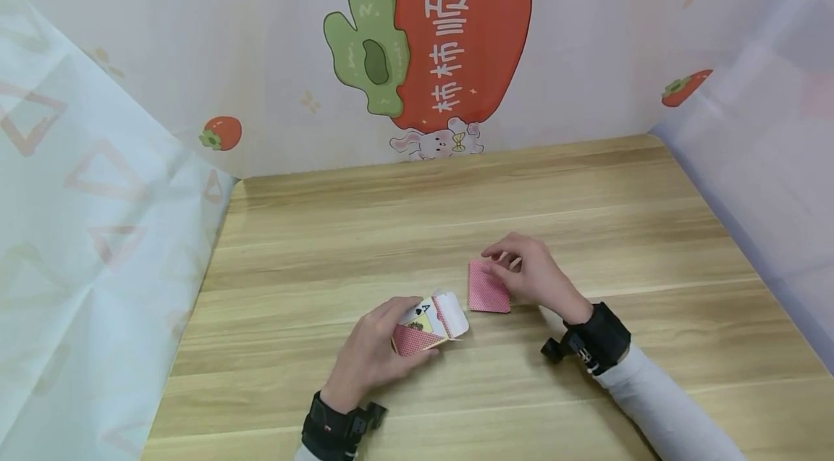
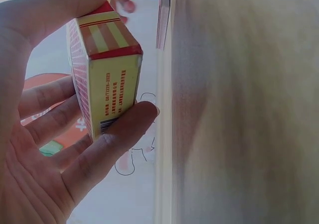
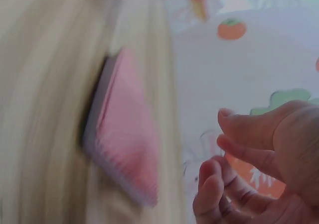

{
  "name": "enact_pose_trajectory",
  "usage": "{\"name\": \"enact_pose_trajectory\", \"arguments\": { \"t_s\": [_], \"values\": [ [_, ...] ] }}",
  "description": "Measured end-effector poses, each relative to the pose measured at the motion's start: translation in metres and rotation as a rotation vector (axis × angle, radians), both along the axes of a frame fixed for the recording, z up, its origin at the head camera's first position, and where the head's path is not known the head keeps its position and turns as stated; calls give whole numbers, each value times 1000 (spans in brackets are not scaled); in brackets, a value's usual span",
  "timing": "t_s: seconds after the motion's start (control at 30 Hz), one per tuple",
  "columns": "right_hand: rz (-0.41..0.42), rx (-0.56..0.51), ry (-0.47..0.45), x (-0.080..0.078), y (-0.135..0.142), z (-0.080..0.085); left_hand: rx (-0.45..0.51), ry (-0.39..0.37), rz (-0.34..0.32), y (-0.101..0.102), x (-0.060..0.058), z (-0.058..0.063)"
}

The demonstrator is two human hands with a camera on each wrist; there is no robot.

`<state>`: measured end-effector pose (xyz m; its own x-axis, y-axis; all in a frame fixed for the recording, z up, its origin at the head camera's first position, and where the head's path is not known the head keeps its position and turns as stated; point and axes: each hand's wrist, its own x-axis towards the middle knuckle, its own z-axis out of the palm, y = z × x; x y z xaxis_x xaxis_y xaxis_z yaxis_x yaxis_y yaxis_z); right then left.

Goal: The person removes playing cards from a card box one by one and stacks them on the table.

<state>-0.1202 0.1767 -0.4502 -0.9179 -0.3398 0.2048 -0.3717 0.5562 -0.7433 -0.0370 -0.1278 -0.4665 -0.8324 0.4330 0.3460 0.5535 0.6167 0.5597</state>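
Note:
A playing-card box (image 1: 420, 334), patterned red with an ace on its face, is gripped between the thumb and fingers of my left hand (image 1: 368, 349). Its white end flap stands open toward the right. The left wrist view shows the box's yellow side (image 2: 114, 84) with small red print, held above the table. To the right of the box lies a squared deck of cards (image 1: 487, 294) with red patterned backs. My right hand (image 1: 534, 273) is over the deck's right edge, fingers loosely bent. In the right wrist view these fingers (image 3: 212, 189) hold nothing and sit apart from the deck (image 3: 127, 139).
The wood-grain table (image 1: 313, 244) extends around both hands. A white curtain with a large printed persimmon (image 1: 482, 27) hangs behind its far edge. More pale sheets hang on the left (image 1: 98, 244) and right (image 1: 762, 121).

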Motion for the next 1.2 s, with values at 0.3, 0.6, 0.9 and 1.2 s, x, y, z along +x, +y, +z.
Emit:
{"name": "enact_pose_trajectory", "arguments": {
  "t_s": [0.3, 0.6, 0.9, 1.2],
  "values": [
    [218, -169, -99, 29, -24, 17, 13, 20, -26, -1, 0, -2],
    [380, -242, -260, 46, -44, 12, 44, 22, -67, -1, 0, -2],
    [361, -272, -321, 50, -49, 2, 45, 33, -76, -1, 0, -4],
    [336, -288, -363, 52, -54, 2, 61, 50, -99, 0, 0, -3]
  ]
}}
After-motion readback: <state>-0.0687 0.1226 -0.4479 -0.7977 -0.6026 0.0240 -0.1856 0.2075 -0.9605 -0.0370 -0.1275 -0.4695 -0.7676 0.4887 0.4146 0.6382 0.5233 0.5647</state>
